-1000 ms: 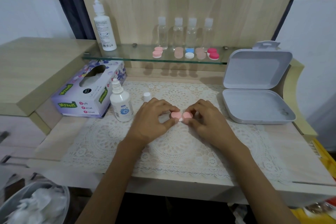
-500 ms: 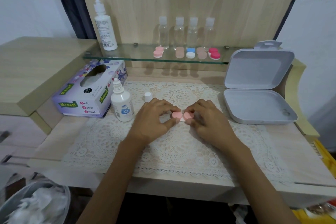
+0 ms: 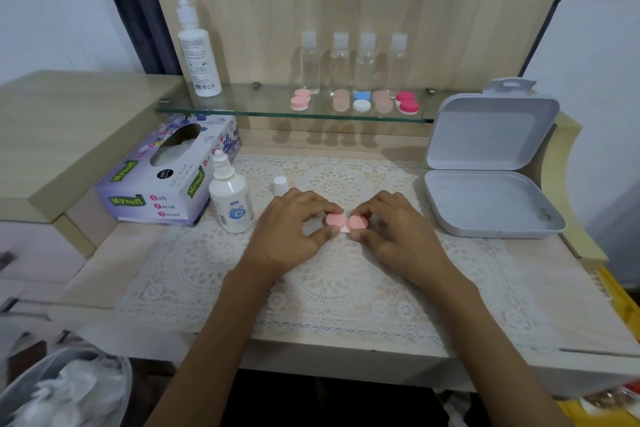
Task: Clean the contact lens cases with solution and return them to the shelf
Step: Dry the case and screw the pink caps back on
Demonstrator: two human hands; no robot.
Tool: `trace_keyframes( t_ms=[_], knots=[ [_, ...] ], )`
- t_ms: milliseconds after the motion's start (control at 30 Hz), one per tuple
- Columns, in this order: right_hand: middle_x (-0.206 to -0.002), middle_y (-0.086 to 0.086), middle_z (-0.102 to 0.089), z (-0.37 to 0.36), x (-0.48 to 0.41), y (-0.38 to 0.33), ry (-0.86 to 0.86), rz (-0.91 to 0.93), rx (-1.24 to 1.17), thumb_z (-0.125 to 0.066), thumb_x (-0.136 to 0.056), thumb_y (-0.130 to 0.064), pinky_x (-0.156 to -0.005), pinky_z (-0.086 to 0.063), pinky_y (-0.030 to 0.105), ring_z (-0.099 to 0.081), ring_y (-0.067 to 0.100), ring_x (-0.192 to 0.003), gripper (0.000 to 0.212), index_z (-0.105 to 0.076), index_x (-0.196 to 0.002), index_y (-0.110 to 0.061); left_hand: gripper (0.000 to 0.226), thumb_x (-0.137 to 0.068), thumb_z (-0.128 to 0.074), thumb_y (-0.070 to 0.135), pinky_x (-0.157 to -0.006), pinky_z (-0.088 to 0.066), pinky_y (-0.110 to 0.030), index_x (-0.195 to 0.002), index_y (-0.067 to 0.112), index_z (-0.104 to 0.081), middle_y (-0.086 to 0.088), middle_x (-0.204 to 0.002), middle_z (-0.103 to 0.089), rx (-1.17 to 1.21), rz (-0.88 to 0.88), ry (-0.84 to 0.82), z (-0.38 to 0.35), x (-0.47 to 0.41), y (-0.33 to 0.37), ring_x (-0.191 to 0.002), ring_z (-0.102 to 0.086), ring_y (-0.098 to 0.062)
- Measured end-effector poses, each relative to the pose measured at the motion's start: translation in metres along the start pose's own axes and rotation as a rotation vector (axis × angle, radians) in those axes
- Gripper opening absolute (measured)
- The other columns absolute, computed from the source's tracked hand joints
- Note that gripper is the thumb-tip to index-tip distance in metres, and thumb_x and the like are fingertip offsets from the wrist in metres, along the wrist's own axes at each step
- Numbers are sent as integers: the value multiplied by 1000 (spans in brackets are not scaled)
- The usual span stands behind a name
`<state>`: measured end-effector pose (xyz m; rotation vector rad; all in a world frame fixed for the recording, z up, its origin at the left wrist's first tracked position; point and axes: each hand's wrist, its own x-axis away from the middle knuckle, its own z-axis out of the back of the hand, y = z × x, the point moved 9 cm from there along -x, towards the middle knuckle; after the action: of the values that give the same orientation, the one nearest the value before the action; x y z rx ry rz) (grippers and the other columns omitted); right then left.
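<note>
A pink contact lens case (image 3: 345,221) with two round caps lies on the lace mat (image 3: 332,288) in the middle of the desk. My left hand (image 3: 291,229) pinches its left cap between thumb and fingers. My right hand (image 3: 398,232) pinches the right cap the same way. A small white solution bottle (image 3: 230,201) stands uncapped just left of my left hand, its white cap (image 3: 280,185) upright behind it. On the glass shelf (image 3: 242,107) sit several more lens cases, among them a pink one (image 3: 300,99), a blue and white one (image 3: 362,100) and a red one (image 3: 408,103).
A tall white bottle (image 3: 197,52) stands at the shelf's left end, and several clear small bottles (image 3: 353,62) line its back. A tissue box (image 3: 169,173) lies left of the mat. An open grey plastic box (image 3: 491,177) sits at the right. A bin with used tissues (image 3: 65,392) is at lower left.
</note>
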<state>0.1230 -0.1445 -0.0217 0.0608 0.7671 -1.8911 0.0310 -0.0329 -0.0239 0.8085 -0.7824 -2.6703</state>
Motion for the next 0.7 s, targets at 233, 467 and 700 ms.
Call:
trace_keyframes(
  t_ms=[233,467,700],
  knots=[
    [-94,-10,-58,1,0,-6,68,-25,172,-68,-82,-37,-67,-37,27,-46,11,-88,22,-66,-95,-20,29,-74,-67,42,-80,-49,-39,-100,31,-73,16,-95,-67,41,22,1,0,-1,-2,-92,-54,-7],
    [-89,-8,-60,3,1,-9,120,-49,251,-67,-80,-41,-62,-37,28,-51,14,-87,24,-63,-88,-19,26,-74,-71,37,-79,-49,-40,-99,30,-73,16,-95,-68,49,22,-5,0,-1,-1,-91,-55,-9],
    [-88,-11,-58,2,4,-8,110,-75,236,-67,-80,-45,-61,-36,27,-50,11,-86,27,-60,-88,-21,26,-76,-76,27,-79,-49,-39,-101,31,-72,16,-97,-68,21,23,-12,0,-1,-3,-92,-55,-9]
  ],
)
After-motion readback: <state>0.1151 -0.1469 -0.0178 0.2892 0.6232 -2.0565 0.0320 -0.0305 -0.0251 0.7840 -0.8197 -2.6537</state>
